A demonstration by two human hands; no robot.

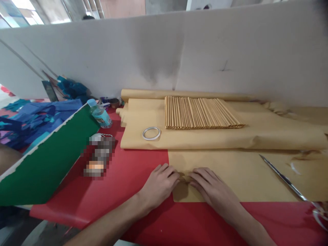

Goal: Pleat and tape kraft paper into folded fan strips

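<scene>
the left hand [160,182] and right hand [210,184] are both curled in, fingers gripping opposite ends of a small paper strip [185,177], their thumbs mostly hidden. the strip sits between them, above the left end of a flat brown sheet [256,191] on the red desk [128,164]. to work the strip cleanly, it seems best to match pressure on both sides, line up the edges before creasing, and press against the desk. the pleated paper [203,114] behind suggests even folds matter; the pen-like knife [285,180] lies safely apart, to the right.
</scene>
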